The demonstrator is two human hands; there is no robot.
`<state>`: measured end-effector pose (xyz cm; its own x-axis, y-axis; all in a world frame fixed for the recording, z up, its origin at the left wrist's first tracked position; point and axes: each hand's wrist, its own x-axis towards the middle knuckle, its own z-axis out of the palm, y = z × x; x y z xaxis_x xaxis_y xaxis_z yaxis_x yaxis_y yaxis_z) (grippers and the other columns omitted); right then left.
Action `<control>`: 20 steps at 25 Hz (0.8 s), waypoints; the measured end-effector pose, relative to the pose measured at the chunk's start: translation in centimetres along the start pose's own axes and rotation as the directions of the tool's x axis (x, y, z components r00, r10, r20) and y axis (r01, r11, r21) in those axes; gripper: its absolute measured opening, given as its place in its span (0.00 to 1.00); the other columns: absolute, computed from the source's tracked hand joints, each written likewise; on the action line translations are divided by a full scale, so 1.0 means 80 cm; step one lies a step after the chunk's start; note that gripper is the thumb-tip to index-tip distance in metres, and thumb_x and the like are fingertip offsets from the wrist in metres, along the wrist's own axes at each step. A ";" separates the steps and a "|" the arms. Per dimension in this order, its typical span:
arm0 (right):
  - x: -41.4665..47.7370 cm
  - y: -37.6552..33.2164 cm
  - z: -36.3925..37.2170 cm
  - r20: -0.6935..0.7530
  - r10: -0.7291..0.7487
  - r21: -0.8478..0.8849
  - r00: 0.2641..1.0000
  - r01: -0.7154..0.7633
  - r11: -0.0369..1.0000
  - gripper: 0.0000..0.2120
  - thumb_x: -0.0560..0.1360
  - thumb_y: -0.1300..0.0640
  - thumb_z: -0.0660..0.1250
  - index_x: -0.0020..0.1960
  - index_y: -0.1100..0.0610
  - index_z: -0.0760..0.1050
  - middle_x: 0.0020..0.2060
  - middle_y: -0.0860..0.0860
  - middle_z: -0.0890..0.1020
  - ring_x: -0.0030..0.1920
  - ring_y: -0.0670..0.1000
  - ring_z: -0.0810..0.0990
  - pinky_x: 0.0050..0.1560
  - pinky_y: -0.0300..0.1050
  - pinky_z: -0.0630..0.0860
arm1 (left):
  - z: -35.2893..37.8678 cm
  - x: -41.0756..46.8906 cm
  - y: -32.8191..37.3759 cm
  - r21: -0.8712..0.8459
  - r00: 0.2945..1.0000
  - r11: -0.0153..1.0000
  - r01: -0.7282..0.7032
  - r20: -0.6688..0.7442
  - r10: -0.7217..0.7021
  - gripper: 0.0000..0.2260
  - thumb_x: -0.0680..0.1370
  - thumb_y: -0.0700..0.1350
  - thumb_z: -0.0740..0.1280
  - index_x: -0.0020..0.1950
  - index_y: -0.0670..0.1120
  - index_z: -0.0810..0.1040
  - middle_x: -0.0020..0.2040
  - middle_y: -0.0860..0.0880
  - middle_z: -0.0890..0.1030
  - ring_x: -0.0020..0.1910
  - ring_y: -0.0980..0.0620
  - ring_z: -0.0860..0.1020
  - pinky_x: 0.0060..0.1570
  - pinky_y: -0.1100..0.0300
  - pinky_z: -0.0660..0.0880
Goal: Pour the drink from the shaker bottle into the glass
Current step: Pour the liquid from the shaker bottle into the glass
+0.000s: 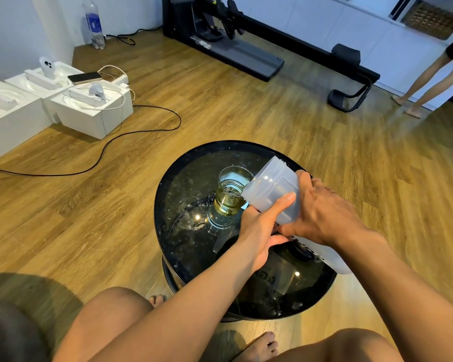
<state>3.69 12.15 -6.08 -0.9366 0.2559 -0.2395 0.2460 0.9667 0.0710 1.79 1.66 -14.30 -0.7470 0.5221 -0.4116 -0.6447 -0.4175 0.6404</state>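
Observation:
A clear glass (232, 190) stands upright on the round black glass table (183, 184), partly filled with yellow drink. The translucent white shaker bottle (271, 188) has no lid on and is tilted, with its open threaded mouth beside and above the glass rim. My left hand (259, 228) grips the bottle's body from the left, thumb laid across it. From above and to the right, my right hand (324, 212) wraps around the bottle. The bottle's base sticks out behind my right wrist. A dark lid-like shape lies on the table under my hands.
My bare knees and feet sit close under the table's near edge. White boxes (89, 111) with cables and a phone lie on the wooden floor at the left. A black exercise machine (246, 53) stands at the back, and another person's legs (429, 79) at the far right.

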 end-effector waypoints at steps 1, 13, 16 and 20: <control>0.000 0.000 0.000 -0.003 0.001 -0.003 1.000 -0.001 1.000 0.52 0.59 0.38 0.77 0.71 0.53 0.50 0.60 0.55 0.70 0.59 0.61 0.74 0.49 0.54 0.73 | 0.000 0.000 0.000 0.002 1.000 1.000 0.001 -0.003 -0.001 0.16 0.74 0.46 0.76 0.60 0.51 0.79 0.59 0.41 0.85 0.59 0.38 0.83 0.54 0.39 0.82; -0.001 -0.002 -0.003 0.004 -0.002 0.005 1.000 0.002 1.000 0.53 0.59 0.38 0.77 0.72 0.53 0.51 0.59 0.55 0.70 0.59 0.61 0.74 0.51 0.55 0.74 | 0.001 -0.003 0.002 -0.010 1.000 1.000 0.005 0.004 -0.005 0.15 0.74 0.46 0.76 0.60 0.51 0.79 0.59 0.41 0.85 0.60 0.38 0.83 0.53 0.40 0.82; -0.001 -0.002 -0.004 0.002 -0.003 0.015 1.000 0.003 1.000 0.52 0.59 0.38 0.77 0.71 0.52 0.51 0.58 0.55 0.70 0.58 0.61 0.74 0.51 0.55 0.74 | 0.000 -0.003 0.002 -0.009 1.000 1.000 0.001 0.008 -0.001 0.17 0.74 0.46 0.76 0.62 0.51 0.79 0.59 0.41 0.85 0.59 0.39 0.83 0.52 0.40 0.82; -0.002 -0.002 -0.004 0.006 -0.006 0.013 1.000 0.006 1.000 0.54 0.59 0.38 0.77 0.72 0.53 0.50 0.59 0.55 0.70 0.58 0.61 0.73 0.51 0.55 0.74 | 0.001 -0.003 0.001 -0.014 1.000 1.000 0.000 0.011 0.000 0.15 0.74 0.46 0.76 0.60 0.52 0.79 0.59 0.42 0.85 0.59 0.39 0.83 0.53 0.40 0.82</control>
<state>3.73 11.97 -5.73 -0.9366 0.2498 -0.2459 0.2432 0.9683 0.0573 1.92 1.51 -14.08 -0.7450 0.5305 -0.4044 -0.6470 -0.4274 0.6314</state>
